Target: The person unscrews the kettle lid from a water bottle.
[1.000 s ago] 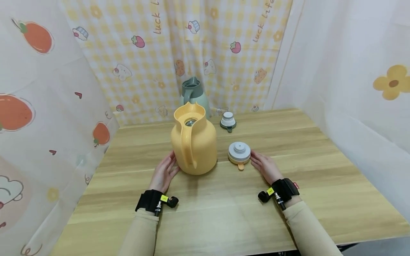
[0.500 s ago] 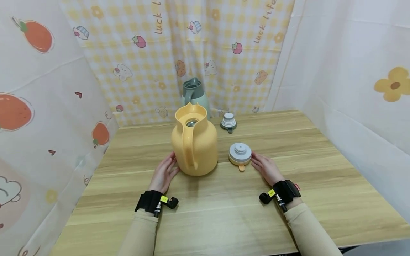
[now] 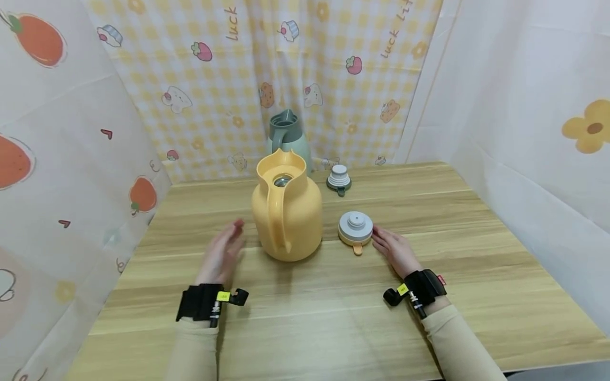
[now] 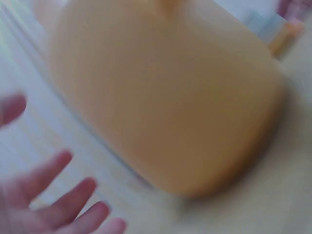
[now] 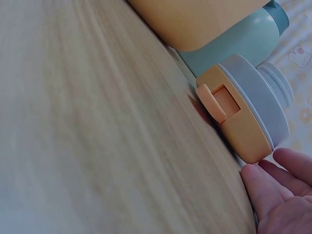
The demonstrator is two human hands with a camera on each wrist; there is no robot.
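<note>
A yellow vacuum jug (image 3: 297,217) stands upright without its lid, its handle toward me and its mouth open. To its left my left hand (image 3: 220,256) is held apart from it; in the left wrist view the fingers (image 4: 73,200) are spread, with a gap before the blurred jug (image 4: 165,97). A yellow and grey jug lid (image 3: 356,228) lies upside down to the right of the jug, its tab toward me. My right hand (image 3: 395,250) rests on the table beside it, fingertips right at the lid's edge in the right wrist view (image 5: 278,190).
Behind the yellow jug stands a green vacuum jug (image 3: 290,138), partly hidden and lidless. A grey and green lid (image 3: 339,179) lies upside down near the back of the wooden table (image 3: 310,317). Patterned curtains (image 3: 214,106) enclose the back and sides.
My left hand has left the yellow jug's side and moved left, away from it. The right hand stays at the lid. The head view has shifted slightly.
</note>
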